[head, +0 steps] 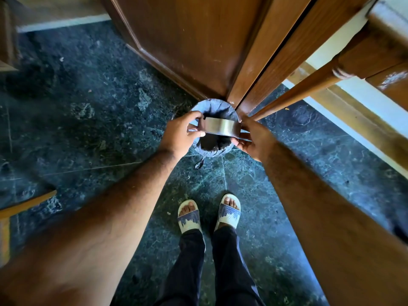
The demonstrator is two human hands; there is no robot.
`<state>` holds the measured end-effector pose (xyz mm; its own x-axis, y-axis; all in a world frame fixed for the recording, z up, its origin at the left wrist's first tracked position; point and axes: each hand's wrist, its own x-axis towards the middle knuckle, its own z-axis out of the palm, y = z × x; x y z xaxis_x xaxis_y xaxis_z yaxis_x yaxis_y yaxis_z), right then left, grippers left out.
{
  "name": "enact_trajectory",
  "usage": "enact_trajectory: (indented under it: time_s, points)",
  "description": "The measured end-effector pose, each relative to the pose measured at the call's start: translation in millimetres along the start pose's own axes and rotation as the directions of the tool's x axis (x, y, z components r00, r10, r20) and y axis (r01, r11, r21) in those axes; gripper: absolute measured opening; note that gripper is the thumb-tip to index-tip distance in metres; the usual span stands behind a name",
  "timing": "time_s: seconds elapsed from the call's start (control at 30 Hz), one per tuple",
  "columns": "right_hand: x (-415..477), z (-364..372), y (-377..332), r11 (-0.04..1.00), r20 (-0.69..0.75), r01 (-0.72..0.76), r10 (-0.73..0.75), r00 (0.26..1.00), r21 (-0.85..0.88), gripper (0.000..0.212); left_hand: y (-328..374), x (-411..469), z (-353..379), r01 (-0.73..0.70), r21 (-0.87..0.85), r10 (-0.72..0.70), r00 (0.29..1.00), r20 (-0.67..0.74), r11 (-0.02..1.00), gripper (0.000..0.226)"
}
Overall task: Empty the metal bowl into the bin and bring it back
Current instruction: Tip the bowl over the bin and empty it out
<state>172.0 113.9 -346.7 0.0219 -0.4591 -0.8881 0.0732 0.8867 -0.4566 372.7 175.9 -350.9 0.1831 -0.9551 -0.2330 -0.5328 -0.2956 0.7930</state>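
Note:
The metal bowl [221, 126] is tipped on its side over the bin [210, 107], so I see its shiny outer wall and not its inside. My left hand [182, 132] grips the bowl's left rim and my right hand [250, 139] grips its right rim. The bin is small and round, lined with a dark grey bag, and stands on the floor right under the bowl. Dark contents show in the bin's opening below the bowl.
A brown wooden door [189, 38] stands just behind the bin. A wooden table with a turned leg [309, 89] is at the right. The floor [88, 120] is dark green marble. My feet in sandals [208, 214] stand a step short of the bin.

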Motion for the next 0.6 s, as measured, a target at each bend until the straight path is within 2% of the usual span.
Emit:
enact_trajectory:
  time_s: [0.07, 0.2, 0.27, 0.3, 0.37, 0.6]
  points:
    - [-5.8, 1.2, -1.6, 1.000, 0.011, -0.005, 0.005, 1.000, 0.004, 0.014, -2.6, -6.2, -1.9, -0.011, 0.028, 0.012, 0.999, -0.031, 1.000, 0.044]
    - [-15.7, 4.8, -0.1, 1.000, 0.008, 0.023, -0.023, 1.000, -0.015, 0.010, -5.2, -15.8, 0.3, 0.079, -0.015, -0.080, 0.993, -0.082, 0.997, 0.053]
    - [-22.7, 8.3, 3.0, 0.997, 0.000, 0.078, -0.078, 0.997, -0.007, 0.015, 0.9, -20.6, 1.7, 0.177, -0.210, -0.202, 0.974, -0.101, 0.962, 0.053]
    - [-25.9, 10.5, 4.8, 0.994, 0.002, 0.112, -0.112, 0.994, 0.003, 0.020, 8.8, -22.9, 0.6, 0.235, -0.349, -0.287, 0.952, -0.105, 0.907, 0.047]
    - [-32.8, 14.1, 10.7, 0.986, 0.014, 0.165, -0.166, 0.986, 0.034, 0.024, 20.2, -26.7, -2.5, 0.315, -0.503, -0.423, 0.899, -0.114, 0.805, 0.029]
    - [-73.2, 19.2, 14.5, 0.942, -0.005, 0.325, -0.326, 0.945, 0.088, 0.030, 42.2, -45.9, -17.2, 0.399, -0.488, -0.533, 0.829, -0.169, 0.776, 0.020]
